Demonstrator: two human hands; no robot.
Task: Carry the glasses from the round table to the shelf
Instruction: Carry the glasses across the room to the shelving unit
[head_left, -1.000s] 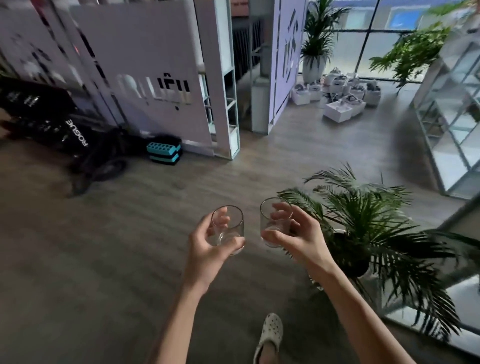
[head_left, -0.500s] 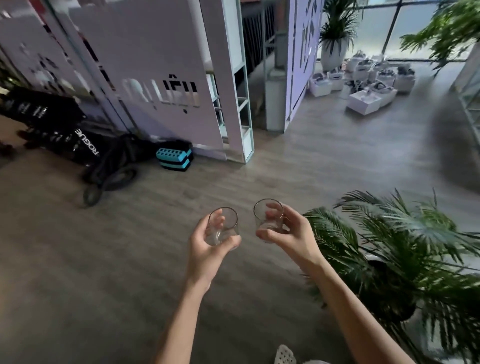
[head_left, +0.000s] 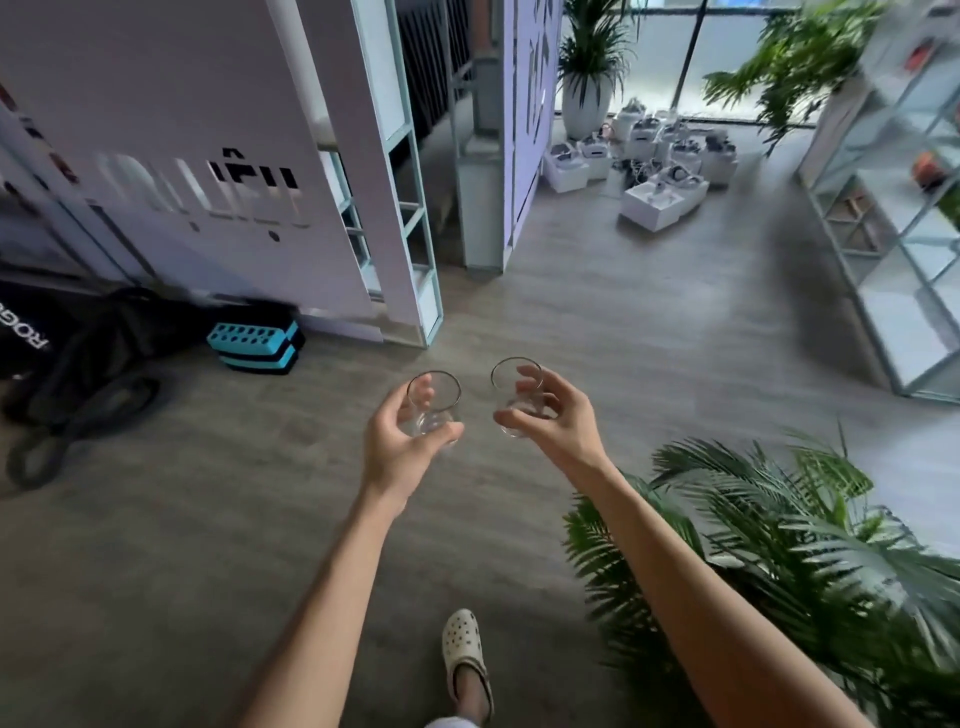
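My left hand (head_left: 400, 447) grips a clear tumbler glass (head_left: 435, 402) from below, thumb and fingers wrapped around its base. My right hand (head_left: 558, 421) holds a second clear tumbler (head_left: 511, 387) the same way. Both glasses are upright and empty, carried side by side above the wooden floor. A white open shelf unit (head_left: 893, 249) with glass panels stands along the right wall. The round table is out of sight.
A potted palm (head_left: 779, 545) fills the lower right beside my right arm. White partition panels (head_left: 218, 171) stand ahead on the left, with a teal-and-black box (head_left: 257, 345) and black gear at their foot. White boxes (head_left: 654, 171) lie on the floor farther ahead. My shoe (head_left: 465, 649) steps on wooden floor.
The view has swung, so the shelf unit on the right is back in sight and the palm sits lower right. A foot has stepped forward. Both hands keep their glasses.
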